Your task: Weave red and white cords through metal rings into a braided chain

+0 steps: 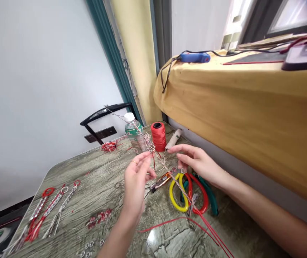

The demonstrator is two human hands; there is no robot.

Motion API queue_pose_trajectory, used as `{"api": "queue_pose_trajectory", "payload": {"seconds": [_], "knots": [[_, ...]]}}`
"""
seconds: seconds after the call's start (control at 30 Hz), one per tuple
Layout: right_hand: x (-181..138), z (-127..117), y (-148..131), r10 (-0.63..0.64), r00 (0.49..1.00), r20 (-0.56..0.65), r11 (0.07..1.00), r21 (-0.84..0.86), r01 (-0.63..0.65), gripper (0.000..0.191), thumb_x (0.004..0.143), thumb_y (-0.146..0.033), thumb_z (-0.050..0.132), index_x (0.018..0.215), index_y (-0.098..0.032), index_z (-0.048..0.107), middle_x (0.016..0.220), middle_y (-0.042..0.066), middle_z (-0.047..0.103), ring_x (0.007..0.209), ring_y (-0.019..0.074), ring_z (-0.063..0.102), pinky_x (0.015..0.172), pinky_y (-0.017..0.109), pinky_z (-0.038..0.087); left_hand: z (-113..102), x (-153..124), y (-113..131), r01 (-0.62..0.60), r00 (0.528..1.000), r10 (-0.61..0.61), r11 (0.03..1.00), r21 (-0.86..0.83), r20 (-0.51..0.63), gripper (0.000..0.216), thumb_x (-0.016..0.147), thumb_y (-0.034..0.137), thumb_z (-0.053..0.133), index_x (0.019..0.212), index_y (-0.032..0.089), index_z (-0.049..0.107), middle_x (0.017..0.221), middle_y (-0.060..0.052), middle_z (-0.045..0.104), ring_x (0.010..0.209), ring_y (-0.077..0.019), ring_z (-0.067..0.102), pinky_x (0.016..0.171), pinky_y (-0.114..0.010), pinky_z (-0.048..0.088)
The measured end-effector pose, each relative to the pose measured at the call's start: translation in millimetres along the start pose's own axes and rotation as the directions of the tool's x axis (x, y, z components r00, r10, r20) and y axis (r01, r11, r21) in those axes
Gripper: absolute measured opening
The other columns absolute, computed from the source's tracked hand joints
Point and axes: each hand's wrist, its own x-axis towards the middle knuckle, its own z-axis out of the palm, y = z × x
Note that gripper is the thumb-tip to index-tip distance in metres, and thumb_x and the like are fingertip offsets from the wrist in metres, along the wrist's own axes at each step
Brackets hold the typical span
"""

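My left hand (137,177) is raised over the wood-grain table (110,200), its fingertips pinched on a long thin braid of red and silver cord (166,168) that runs diagonally from upper left to lower right. My right hand (196,161) hovers to the right of the braid with fingers loosely extended toward it, holding nothing I can see. The braid's lower end trails into loose red cords (209,229) across the table. Under the hands lie yellow, red and green rings (191,193) and a small utility knife (161,181).
A red thread spool (158,136), a water bottle (133,134) and a pale tube (173,139) stand at the table's far edge. Finished chain-and-red-cord pieces (51,209) lie at left, small metal rings (89,247) near the front. A yellow-covered ledge (236,104) with a blue tool (195,57) rises at right.
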Motion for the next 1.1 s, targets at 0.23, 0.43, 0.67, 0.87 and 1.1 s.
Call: {"api": "queue_pose_trajectory", "payload": {"seconds": [0.23,0.43,0.67,0.87,1.1], "knots": [[39,17,-4,-0.01,0.983,0.183,0.986,0.167,-0.021,0.027,0.083,-0.031,0.047,0.103,-0.015,0.056,0.084,0.004,0.057,0.059,0.008,0.052,0.057,0.023,0.043,1,15,4,0.094,0.992,-0.091,0.995,-0.028,0.092,0.021,0.072,0.026,0.062,0.088,0.013,0.059,0.058,0.004,0.052,0.048,-0.0052,0.044,0.047,-0.017,0.038],[43,19,-4,-0.023,0.987,0.158,1.0,0.022,0.02,0.025,0.08,-0.033,0.052,0.093,-0.013,0.061,0.068,-0.001,0.054,0.058,0.0085,0.046,0.056,0.021,0.037,-5,22,1,0.116,0.991,-0.113,0.993,-0.029,0.077,0.017,0.07,0.02,0.062,0.085,0.012,0.06,0.063,0.002,0.055,0.051,-0.0057,0.045,0.048,-0.017,0.04],[40,18,-10,-0.046,0.994,0.097,0.992,-0.116,0.058,0.02,0.08,-0.031,0.051,0.084,-0.014,0.062,0.07,-0.001,0.055,0.06,0.0092,0.045,0.055,0.021,0.034,-7,25,1,0.092,0.994,-0.088,0.994,-0.061,0.065,0.009,0.07,0.018,0.061,0.077,0.013,0.061,0.068,0.0,0.058,0.06,-0.0082,0.052,0.059,-0.02,0.046],[40,12,-8,0.011,0.996,0.093,0.993,-0.117,0.0,0.024,0.078,-0.037,0.052,0.078,-0.015,0.061,0.064,-0.002,0.049,0.053,0.0077,0.038,0.05,0.021,0.03,-6,25,0,0.071,0.996,-0.071,0.997,-0.004,0.062,0.009,0.069,0.02,0.063,0.076,0.014,0.064,0.067,0.001,0.058,0.06,-0.0083,0.051,0.057,-0.019,0.045],[40,6,-8,-0.028,0.987,0.157,0.991,-0.124,0.048,0.025,0.079,-0.037,0.052,0.075,-0.014,0.06,0.066,-0.001,0.051,0.058,0.0087,0.042,0.054,0.022,0.033,-9,25,-1,0.108,0.987,-0.105,0.994,-0.017,0.123,0.013,0.069,0.027,0.065,0.076,0.016,0.066,0.063,0.003,0.052,0.05,-0.0047,0.04,0.044,-0.016,0.036]]}}
